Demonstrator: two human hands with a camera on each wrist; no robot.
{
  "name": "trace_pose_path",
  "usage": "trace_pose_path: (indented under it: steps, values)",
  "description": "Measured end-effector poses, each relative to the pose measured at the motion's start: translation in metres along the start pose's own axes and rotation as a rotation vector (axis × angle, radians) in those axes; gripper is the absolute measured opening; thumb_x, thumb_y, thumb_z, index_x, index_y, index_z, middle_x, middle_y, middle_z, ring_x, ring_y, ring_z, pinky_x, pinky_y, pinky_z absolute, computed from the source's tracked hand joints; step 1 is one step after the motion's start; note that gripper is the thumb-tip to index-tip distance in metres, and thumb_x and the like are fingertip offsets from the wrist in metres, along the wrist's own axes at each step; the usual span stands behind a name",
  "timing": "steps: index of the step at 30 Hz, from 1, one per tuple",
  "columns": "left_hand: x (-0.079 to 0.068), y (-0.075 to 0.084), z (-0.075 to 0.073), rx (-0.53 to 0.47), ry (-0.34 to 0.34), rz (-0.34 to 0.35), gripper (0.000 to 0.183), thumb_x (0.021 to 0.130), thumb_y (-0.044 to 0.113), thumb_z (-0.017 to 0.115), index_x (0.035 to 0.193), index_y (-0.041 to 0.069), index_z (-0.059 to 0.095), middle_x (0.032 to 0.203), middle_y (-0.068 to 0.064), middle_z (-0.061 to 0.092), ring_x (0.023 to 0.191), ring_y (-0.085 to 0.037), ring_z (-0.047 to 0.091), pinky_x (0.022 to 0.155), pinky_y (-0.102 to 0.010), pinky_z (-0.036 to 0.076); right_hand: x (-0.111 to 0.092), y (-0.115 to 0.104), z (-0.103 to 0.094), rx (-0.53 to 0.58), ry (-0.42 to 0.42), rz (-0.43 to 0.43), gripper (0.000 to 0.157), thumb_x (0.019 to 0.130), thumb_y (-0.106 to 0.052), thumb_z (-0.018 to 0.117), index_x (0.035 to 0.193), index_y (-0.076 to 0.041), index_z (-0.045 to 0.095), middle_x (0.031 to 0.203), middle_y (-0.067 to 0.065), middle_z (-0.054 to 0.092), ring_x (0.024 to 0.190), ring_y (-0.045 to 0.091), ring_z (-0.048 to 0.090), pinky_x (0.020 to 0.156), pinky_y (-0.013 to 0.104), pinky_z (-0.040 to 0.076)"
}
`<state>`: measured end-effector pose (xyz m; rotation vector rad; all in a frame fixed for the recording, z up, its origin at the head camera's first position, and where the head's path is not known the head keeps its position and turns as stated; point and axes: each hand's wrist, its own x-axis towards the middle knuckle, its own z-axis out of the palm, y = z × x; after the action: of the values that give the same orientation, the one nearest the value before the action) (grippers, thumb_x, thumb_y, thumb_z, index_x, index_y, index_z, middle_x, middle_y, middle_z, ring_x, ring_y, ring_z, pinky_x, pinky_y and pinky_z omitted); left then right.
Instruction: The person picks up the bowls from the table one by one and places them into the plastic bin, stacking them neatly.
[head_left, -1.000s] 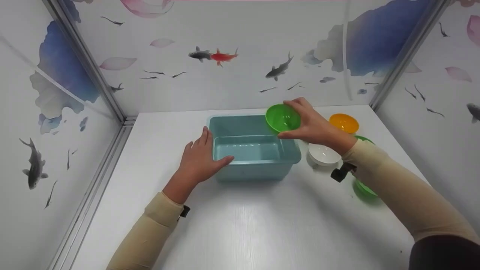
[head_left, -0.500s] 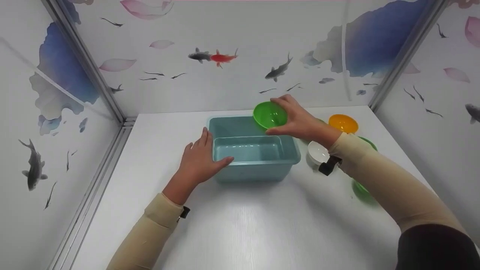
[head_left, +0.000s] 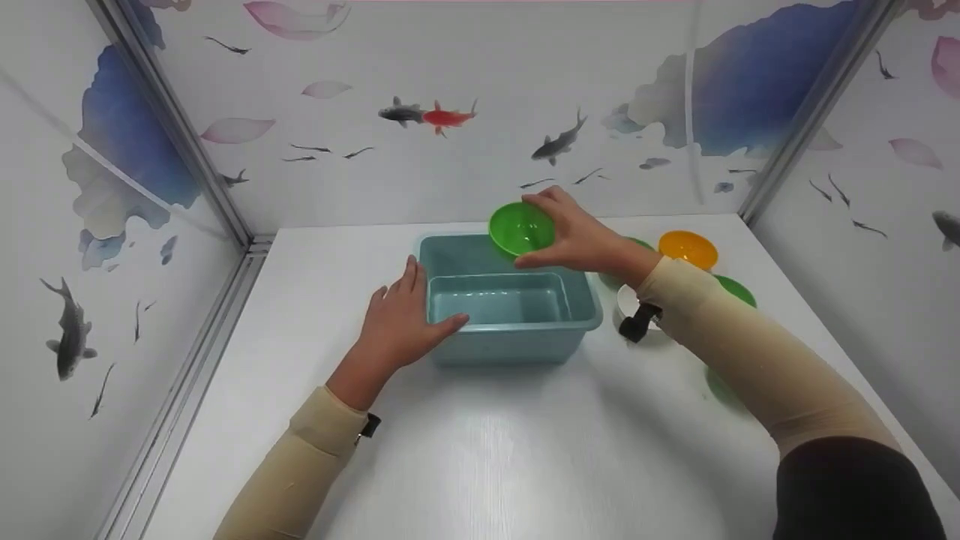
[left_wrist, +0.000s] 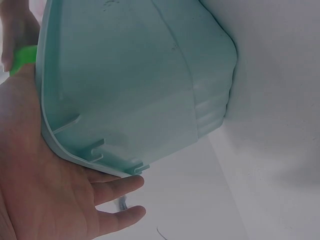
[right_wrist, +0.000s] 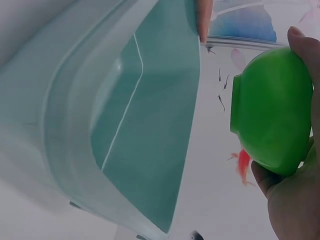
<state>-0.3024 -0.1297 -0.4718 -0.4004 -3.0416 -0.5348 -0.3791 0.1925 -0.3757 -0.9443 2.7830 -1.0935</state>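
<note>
One small green bowl point(head_left: 517, 229) is held over a rectangular blue-green plastic basin point(head_left: 510, 346), raised above its rim, with its mouth facing up toward the head camera. The right hand point(head_left: 576, 236) grasps the bowl from its right side, thumb on the near edge and fingers on the far edge; the right wrist view shows the bowl's foot ring point(right_wrist: 235, 104) apart from the basin. The left hand point(head_left: 401, 319) rests against the basin's left end, fingers straight and spread, thumb stretched out at the near left corner of the rim.

The basin stands on a white tabletop point(head_left: 480, 450). To its right are an orange bowl point(head_left: 688, 249), a white bowl point(head_left: 627, 301) partly hidden by the right wrist, and other green bowls point(head_left: 738, 290) partly covered by the right arm. Beige sleeves point(head_left: 322, 450) cover both forearms. Behind, a white wall panel point(head_left: 450, 45) carries painted fish, one red point(head_left: 448, 118).
</note>
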Motion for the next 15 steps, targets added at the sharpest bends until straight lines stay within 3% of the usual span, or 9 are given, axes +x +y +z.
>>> trace_pose_path:
  steps: [15]
  values:
    - [0.0, 0.0, 0.0, -0.004, 0.004, -0.005, 0.126, 0.095, 0.087, 0.054, 0.175, -0.002, 0.014, 0.184, -0.02, 0.013, 0.161, -0.043, 0.037, 0.13, -0.063, 0.024, 0.026, 0.002, 0.003, -0.018, -0.026, -0.045, 0.111, 0.08, -0.046, 0.099, 0.167, -0.005, 0.045, 0.153, 0.015, 0.046, 0.136, 0.03, 0.051, 0.114, 0.052, 0.047]
